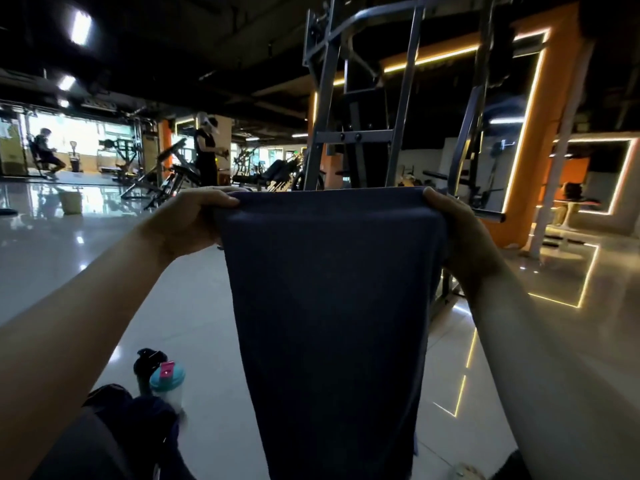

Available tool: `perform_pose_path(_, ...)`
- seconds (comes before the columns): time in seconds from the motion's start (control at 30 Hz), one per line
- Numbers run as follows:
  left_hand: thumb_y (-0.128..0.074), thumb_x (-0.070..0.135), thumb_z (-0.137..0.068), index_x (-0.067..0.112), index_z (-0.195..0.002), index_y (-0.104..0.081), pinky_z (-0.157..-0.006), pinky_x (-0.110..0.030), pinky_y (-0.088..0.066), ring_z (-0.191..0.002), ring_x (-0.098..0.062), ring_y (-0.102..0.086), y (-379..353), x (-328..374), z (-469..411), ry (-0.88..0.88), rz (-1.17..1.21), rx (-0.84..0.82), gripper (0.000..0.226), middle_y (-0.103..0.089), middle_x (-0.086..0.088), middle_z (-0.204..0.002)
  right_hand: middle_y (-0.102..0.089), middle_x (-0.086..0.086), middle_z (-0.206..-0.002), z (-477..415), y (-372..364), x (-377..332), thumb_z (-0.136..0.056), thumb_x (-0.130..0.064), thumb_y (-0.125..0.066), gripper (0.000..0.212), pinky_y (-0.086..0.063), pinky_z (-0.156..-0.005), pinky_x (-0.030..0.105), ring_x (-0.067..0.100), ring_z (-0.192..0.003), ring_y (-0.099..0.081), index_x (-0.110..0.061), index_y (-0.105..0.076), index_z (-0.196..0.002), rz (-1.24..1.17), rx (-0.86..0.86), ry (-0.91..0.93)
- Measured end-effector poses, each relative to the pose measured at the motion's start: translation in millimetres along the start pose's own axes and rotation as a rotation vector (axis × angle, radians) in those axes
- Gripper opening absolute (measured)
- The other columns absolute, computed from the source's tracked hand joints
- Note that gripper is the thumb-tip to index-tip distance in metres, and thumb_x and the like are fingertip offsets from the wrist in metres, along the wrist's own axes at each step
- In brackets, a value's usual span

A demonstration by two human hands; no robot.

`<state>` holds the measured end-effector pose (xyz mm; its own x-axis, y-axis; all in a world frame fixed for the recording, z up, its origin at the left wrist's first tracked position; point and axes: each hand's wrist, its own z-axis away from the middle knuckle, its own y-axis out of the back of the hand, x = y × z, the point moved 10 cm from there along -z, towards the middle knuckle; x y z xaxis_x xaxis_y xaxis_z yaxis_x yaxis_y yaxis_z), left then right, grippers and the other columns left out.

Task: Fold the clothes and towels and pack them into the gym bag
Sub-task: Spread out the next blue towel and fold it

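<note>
Both forearms bare, extended forward and raised; left hand pinches the upper left corner of the dark blue cloth, thumb on top; right hand pinches the upper right corner likewise.

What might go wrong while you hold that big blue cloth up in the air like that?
1. The left hand and right hand grip only the top corners of the blue cloth; a slip might drop it onto the floor.
2. It hangs long, and its lower end is out of view, so it may drag.
3. Swinging it could tip the teal-lidded bottle standing nearby on the left.
</note>
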<state>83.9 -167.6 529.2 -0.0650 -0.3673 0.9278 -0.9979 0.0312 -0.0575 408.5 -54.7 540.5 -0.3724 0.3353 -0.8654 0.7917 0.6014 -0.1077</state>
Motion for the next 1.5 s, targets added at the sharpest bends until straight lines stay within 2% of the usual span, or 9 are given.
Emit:
perform_pose_path(0.2, -0.077, 0.022, -0.065, 0.02, -0.085, -0.075, -0.067, -0.028, -0.049, -0.076, -0.014, -0.061, 1.2, 12.9, -3.5, -0.039, -0.02, 0.03, 0.019, -0.065, -0.002, -0.085, -0.057, 0.013, -0.099, -2.9, 1.0, -6.5, -0.087, -0.039, -0.067, 0.04, -0.043, -0.087, 0.036, 0.021, -0.092, -0.056, -0.009, -0.059, -0.113, 0.093, -0.064, -0.004)
perform_pose_path(0.3, -0.065, 0.008, -0.085, 0.019, -0.081, -0.081, -0.056, -0.02, -0.05, -0.065, -0.011, -0.061, 22.6, -7.3, -14.4, 0.003, -0.145, 0.194, 0.02, -0.068, -0.001, -0.079, -0.056, 0.014, -0.098, -9.6, 16.2, 16.1, -0.094, -0.033, -0.059, 0.027, -0.041, -0.087, 0.041, 0.026, -0.093, -0.055, -0.009, -0.062, -0.105, 0.197, -0.001, -0.067)
perform_pose_path(0.43, -0.073, 0.001, -0.084, 0.017, -0.076, -0.078, -0.054, -0.022, -0.04, -0.063, -0.012, -0.052, 55.7, -67.1, -27.4, 0.163, -0.329, 0.371, 0.018, -0.065, -0.001, -0.074, -0.069, 0.006, -0.099, -20.6, 47.0, 78.1, -0.096, -0.022, -0.059, 0.016, -0.05, -0.09, 0.04, 0.026, -0.1, -0.064, -0.012, -0.07, -0.1, 0.314, 0.165, -0.225)
perform_pose_path(0.6, -0.078, -0.001, -0.08, 0.018, -0.068, -0.054, -0.038, -0.019, -0.026, -0.051, -0.011, -0.038, 90.5, -171.2, -41.2, 0.36, -0.496, 0.503, 0.033, -0.048, 0.0, -0.062, -0.068, 0.011, -0.101, -20.5, 77.0, 185.4, -0.095, -0.016, -0.066, 0.011, -0.051, -0.07, 0.031, 0.023, -0.091, -0.065, -0.009, -0.069, -0.102, 0.51, 0.237, -0.509)
perform_pose_path(0.73, -0.081, 0.006, -0.081, 0.011, -0.076, -0.06, -0.042, -0.02, -0.025, -0.05, -0.015, -0.036, 109.6, -254.5, -48.3, 0.485, -0.606, 0.532, 0.022, -0.045, -0.004, -0.06, -0.067, 0.014, -0.09, -23.3, 104.8, 262.3, -0.088, -0.012, -0.073, 0.015, -0.055, -0.066, 0.036, 0.031, -0.085, -0.063, 0.001, -0.074, -0.096, 0.659, 0.344, -0.553)
perform_pose_path(0.9, -0.075, 0.001, -0.086, 0.007, -0.081, -0.06, -0.041, -0.021, -0.051, -0.046, -0.017, -0.067, 120.0, -332.9, -52.8, 0.562, -0.428, 0.608, 0.017, -0.068, -0.013, -0.067, -0.062, 0.018, -0.062, -24.2, 118.1, 348.3, -0.095, -0.008, -0.066, 0.019, -0.055, -0.046, 0.03, 0.026, -0.049, -0.06, 0.009, -0.068, -0.103, 0.509, 0.42, -0.665)
perform_pose_path(1.07, -0.064, -0.009, -0.089, 0.002, -0.094, -0.057, -0.048, -0.026, -0.057, -0.056, -0.025, -0.073, 139.1, -384.3, -67.3, 0.574, -0.255, 0.686, 0.014, -0.068, -0.022, -0.084, -0.065, 0.015, -0.08, -43.3, 126.8, 407.2, -0.097, -0.014, -0.063, 0.012, -0.063, -0.067, 0.043, 0.026, -0.058, -0.067, -0.004, -0.066, -0.092, 0.299, 0.485, -0.69)
perform_pose_path(1.3, -0.07, 0.011, -0.09, -0.002, -0.096, -0.063, -0.058, -0.03, -0.06, -0.058, -0.023, -0.072, 152.9, -423.7, -76.0, 0.506, -0.227, 0.758, 0.016, -0.07, -0.018, -0.081, -0.068, 0.018, -0.095, -49.1, 146.6, 446.0, -0.096, -0.006, -0.06, 0.011, -0.059, -0.056, 0.031, 0.03, -0.077, -0.07, -0.005, -0.071, -0.096, 0.262, 0.601, -0.591)
perform_pose_path(1.5, -0.07, 0.0, -0.09, 0.004, -0.094, -0.06, -0.054, -0.022, -0.057, -0.051, -0.013, -0.068, 136.0, -476.6, -23.0, 0.635, -0.012, 0.769, 0.012, -0.066, -0.009, -0.063, -0.065, 0.02, -0.083, 17.4, 146.4, 476.6, -0.09, 0.012, -0.05, 0.023, -0.058, -0.049, 0.028, 0.02, -0.047, -0.066, 0.0, -0.07, -0.091, 0.257, 0.612, -0.746)
